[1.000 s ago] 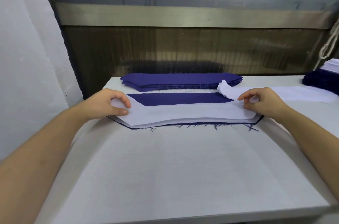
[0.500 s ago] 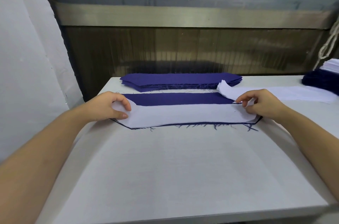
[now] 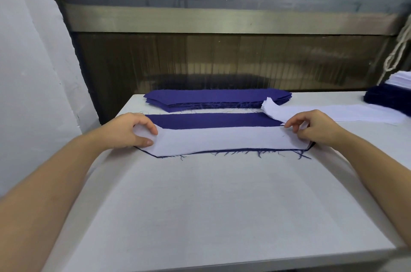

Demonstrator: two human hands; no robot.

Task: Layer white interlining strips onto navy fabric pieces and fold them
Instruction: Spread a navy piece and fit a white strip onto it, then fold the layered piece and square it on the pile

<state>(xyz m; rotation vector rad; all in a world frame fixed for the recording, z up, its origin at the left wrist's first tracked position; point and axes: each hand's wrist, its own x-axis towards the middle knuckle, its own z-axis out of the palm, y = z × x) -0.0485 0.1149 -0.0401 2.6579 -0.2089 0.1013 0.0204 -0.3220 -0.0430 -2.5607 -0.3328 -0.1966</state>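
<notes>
White interlining strip [image 3: 222, 140], left end pinched thumb-to-finger by left hand [image 3: 131, 130], lies over the near half of the long navy fabric piece [image 3: 211, 120] on the pale table [image 3: 222, 205], right end pinched by right hand [image 3: 311, 130], likely tensioned to align edges before folding.

Left hand [image 3: 131, 130] and right hand [image 3: 315, 130] each pinch one end of a white strip [image 3: 222, 140].
The left forearm, bare, rises from the lower left of the frame to the hand at centre left, whose fingers curl over the strip's end with the thumb tucked below. The right forearm, also bare, comes in from the lower right edge to the hand at centre right, knuckles up, fingers bent, fingertips closed on the other end.
</notes>
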